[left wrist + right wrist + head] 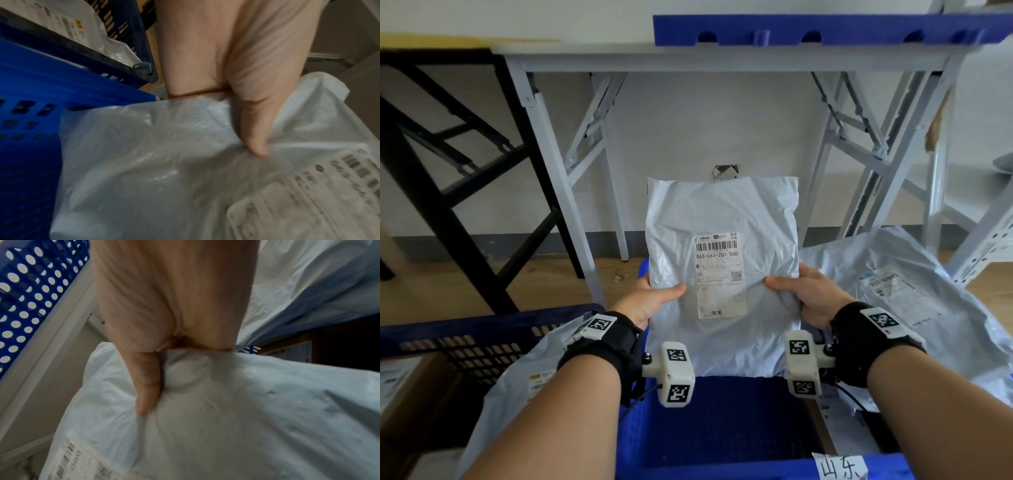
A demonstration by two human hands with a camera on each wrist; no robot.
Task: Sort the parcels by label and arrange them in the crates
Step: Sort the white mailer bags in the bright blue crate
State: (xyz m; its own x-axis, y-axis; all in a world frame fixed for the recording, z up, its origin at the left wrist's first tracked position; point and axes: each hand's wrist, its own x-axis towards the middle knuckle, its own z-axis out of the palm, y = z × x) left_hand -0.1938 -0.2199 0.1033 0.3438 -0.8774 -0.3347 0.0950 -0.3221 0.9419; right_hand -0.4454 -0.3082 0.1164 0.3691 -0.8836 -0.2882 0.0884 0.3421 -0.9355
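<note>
Open blue crate [722,421] below; grey table frame [571,192] and parcels [914,294] alongside.

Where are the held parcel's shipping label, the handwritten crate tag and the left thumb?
shipping label [720,274], head view: middle of the white sticker on the held parcel.
handwritten crate tag [840,466], head view: centre of the paper on the blue crate's near rim.
left thumb [256,129], left wrist view: its pad pressing the parcel.
</note>
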